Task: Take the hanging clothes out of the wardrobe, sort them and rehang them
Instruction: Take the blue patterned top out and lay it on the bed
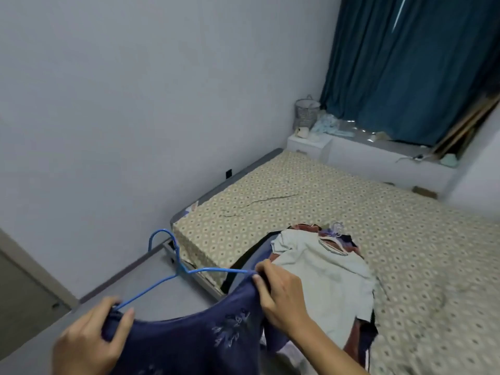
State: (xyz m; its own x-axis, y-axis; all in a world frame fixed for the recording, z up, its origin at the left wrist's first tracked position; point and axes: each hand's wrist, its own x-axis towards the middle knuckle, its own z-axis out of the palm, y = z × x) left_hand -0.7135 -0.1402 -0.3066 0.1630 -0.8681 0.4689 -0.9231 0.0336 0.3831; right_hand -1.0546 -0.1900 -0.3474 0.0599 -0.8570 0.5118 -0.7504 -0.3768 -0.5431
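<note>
A navy blue top (194,339) with pale embroidery hangs on a blue wire hanger (177,269) in front of me. My left hand (92,339) pinches the top's left shoulder at the hanger's end. My right hand (281,296) grips the right shoulder at the other end. The hanger's hook points up and away. On the bed lies a pile of clothes (327,277), with a white shirt on top of dark red and black garments, and a pale hanger (334,231) at its far end.
The bed (351,201) with a patterned beige cover fills the right half. A white nightstand (309,143) with a wire basket (305,113) stands in the far corner beneath teal curtains (411,66). Grey floor (140,288) and a door edge (24,290) lie to the left.
</note>
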